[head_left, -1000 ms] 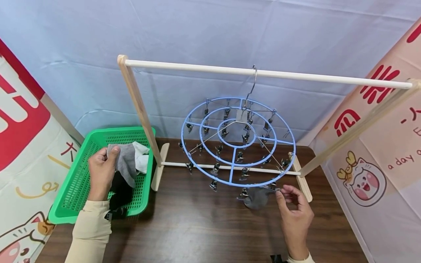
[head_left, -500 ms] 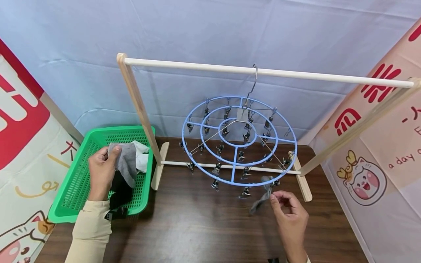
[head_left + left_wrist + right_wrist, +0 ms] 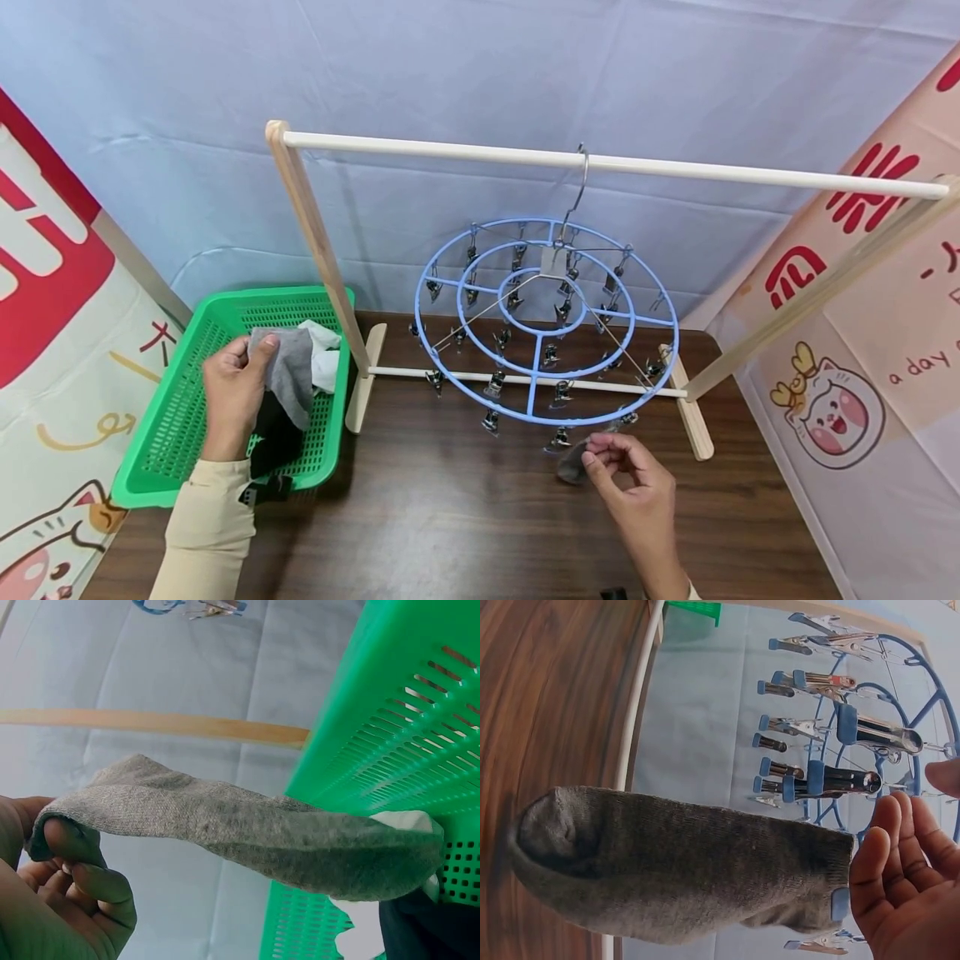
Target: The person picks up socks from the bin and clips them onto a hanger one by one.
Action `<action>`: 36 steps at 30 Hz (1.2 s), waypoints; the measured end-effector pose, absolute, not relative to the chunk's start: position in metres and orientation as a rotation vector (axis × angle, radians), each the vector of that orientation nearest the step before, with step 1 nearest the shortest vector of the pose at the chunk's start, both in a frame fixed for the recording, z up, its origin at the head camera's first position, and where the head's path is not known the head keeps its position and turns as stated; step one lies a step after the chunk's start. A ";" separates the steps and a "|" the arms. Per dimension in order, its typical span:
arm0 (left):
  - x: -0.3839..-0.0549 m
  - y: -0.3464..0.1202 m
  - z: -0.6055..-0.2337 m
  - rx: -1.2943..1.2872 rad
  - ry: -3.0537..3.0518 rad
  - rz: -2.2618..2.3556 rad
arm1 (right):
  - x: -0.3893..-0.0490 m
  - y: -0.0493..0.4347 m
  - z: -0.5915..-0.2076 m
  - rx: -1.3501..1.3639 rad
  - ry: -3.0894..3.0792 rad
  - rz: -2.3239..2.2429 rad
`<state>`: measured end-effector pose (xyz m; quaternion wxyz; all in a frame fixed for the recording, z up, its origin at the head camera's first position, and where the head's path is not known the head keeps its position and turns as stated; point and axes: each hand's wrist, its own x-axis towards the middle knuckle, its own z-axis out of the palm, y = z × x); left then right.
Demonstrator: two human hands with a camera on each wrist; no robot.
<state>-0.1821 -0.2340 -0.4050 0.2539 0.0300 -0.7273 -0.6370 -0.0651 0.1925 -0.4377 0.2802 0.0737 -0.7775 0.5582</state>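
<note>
Since the earlier frame, right grip (image 3: 648, 481) shifted left below the near edge of the blue round hanger (image 3: 534, 379); left grip (image 3: 229, 398) much the same. Dark wood counter (image 3: 450, 533) carries rack and basket. Wooden rack (image 3: 450, 151) holds the hanger on its white top bar. Green basket (image 3: 168, 433) at rack's left, white cloth (image 3: 324, 368) and black cloth (image 3: 274, 435) inside. Left grip pinches light gray sock (image 3: 291, 371) by the cuff, over the basket. Right grip: thumb apart from loosely bent fingers, nothing seen between. Dark gray sock (image 3: 682, 870) below hanger, beside those fingers; contact unclear. Blue-tipped clip (image 3: 840, 904) at its cuff.
</note>
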 end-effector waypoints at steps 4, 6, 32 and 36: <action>-0.181 -0.234 -0.405 0.095 -1.995 -1.711 | -0.067 0.191 -0.437 0.242 -2.133 1.522; -0.181 -0.234 -0.405 0.101 -1.998 -1.709 | -0.068 0.190 -0.437 0.260 -2.172 1.512; -0.164 -0.221 -0.387 0.026 -2.035 -1.710 | -0.068 0.166 -0.406 0.298 -2.260 1.279; -0.160 -0.218 -0.385 0.005 -2.028 -1.729 | -0.070 0.169 -0.411 0.287 -2.257 1.292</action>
